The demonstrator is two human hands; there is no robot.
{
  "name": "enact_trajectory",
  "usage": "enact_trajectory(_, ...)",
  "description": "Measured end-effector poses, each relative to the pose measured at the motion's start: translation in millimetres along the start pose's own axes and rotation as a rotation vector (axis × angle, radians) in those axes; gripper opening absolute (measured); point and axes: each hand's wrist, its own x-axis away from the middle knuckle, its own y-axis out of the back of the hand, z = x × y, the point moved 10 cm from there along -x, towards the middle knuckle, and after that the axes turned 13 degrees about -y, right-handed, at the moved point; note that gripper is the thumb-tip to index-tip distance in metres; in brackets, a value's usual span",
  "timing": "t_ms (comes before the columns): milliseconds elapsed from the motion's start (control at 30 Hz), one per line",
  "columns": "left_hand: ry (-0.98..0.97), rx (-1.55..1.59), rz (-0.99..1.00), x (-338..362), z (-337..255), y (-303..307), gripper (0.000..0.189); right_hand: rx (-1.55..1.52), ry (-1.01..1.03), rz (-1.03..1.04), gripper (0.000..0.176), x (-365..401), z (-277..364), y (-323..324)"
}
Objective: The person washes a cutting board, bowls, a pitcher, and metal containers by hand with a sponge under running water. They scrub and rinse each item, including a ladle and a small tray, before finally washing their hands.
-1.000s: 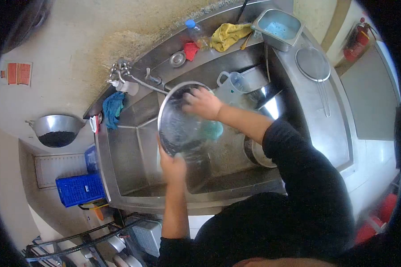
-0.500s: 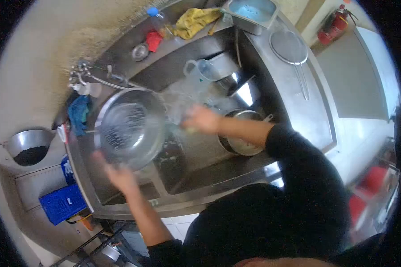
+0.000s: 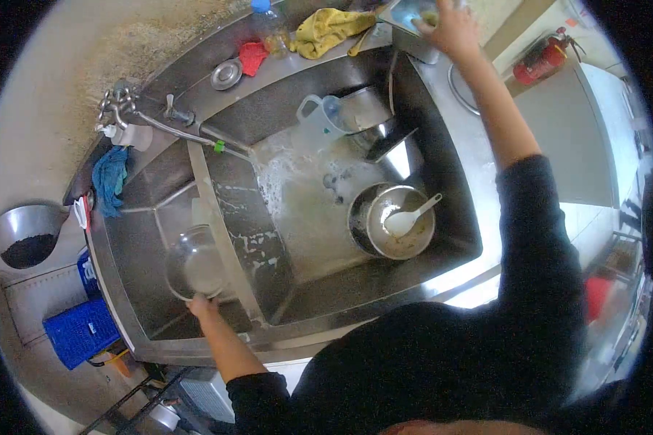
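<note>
My left hand grips the near rim of a steel bowl, which is down in the left sink basin. At the top right, my right hand reaches over a steel container with blue liquid in it. Its fingers are closed around a small yellow-green sponge, partly hidden by the hand. In the larger basin, a pot holds a white serving spoon. A clear plastic jug stands by several metal pans.
From the tap a hose runs over the divider to foamy water. Yellow cloth, red cloth and a bottle line the back ledge. A strainer lies right, partly behind my arm.
The steel bowl has gone from above the divider down into the left basin with my left hand. My right hand has moved from over the large basin up to the steel container.
</note>
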Motion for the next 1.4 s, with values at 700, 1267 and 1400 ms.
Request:
enact_trajectory(700,-0.363,-0.135,0.174,35.0,-35.4,-6.8,0.051,0.016,-0.305,1.578,0.022,533.1,84.6,-222.3)
enact_trajectory(1267,-0.845,-0.338,0.963,251.1,-106.1,-180.7,0.034,-0.058,0.659,1.722,0.015,502.6,72.5,-156.5)
enact_trajectory(1400,-0.715,-0.382,1.062,253.2,-96.6,-180.0,0.033,-0.136,1.038,1.685,0.009,486.8,108.6,-107.5)
